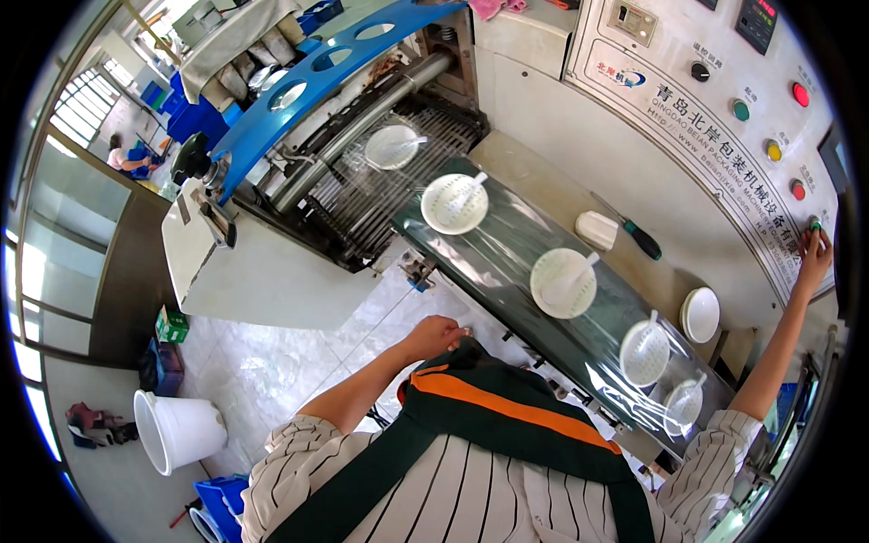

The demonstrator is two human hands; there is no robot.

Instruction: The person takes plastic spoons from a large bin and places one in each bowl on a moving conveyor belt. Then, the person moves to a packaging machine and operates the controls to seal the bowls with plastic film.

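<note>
My right hand point(816, 246) reaches up to the machine's control panel point(715, 181) at the far right, its fingers closed around a small green knob or button point(816, 225). My left hand point(436, 337) is curled in front of my dark apron, near the belt's front edge; its palm side is hidden. A dark green conveyor belt point(516, 237) carries white bowls with spoons under clear film: one bowl point(448, 217), another point(554, 299), a third point(639, 364) and one at the near end point(679, 414). Farther on, a wrapped bowl point(387, 152) rests on metal rods.
Behind the belt lie a screwdriver point(644, 242), a white block point(596, 230) and stacked white bowls point(701, 315). A blue frame with round holes point(312, 77) spans the rods. On the floor at left stand a white bucket point(195, 430) and a green box point(171, 324). Another person point(127, 159) is far off.
</note>
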